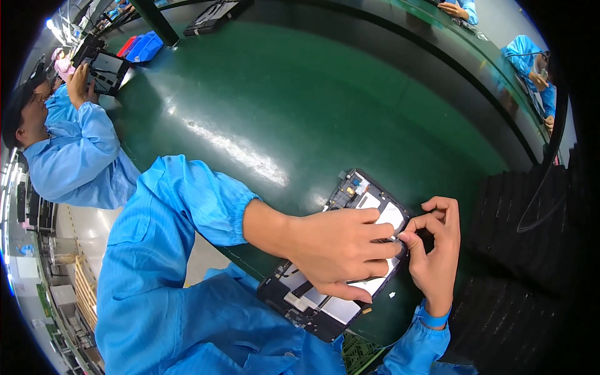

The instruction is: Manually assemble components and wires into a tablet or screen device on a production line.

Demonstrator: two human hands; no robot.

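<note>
An opened tablet (342,250) lies slanted on the green table, its pale battery cells, dark frame and circuit parts exposed. Across its middle rests my left hand (340,247), palm down with the fingers apart and their tips near the tablet's right edge. At that same edge my right hand (435,244) pinches thumb against index finger, close to the left fingertips. Something small and whitish shows near the pinch, too small to name. A blue band circles my right wrist. One little white scrap (392,294) lies on the table beside the tablet.
Black ridged stacks (519,225) stand on the right with a thin cable over them. To the left a co-worker (75,144) in blue holds up another device (105,72). Blue bin (145,47), green post (156,22) and a dark device (215,15) are farther back.
</note>
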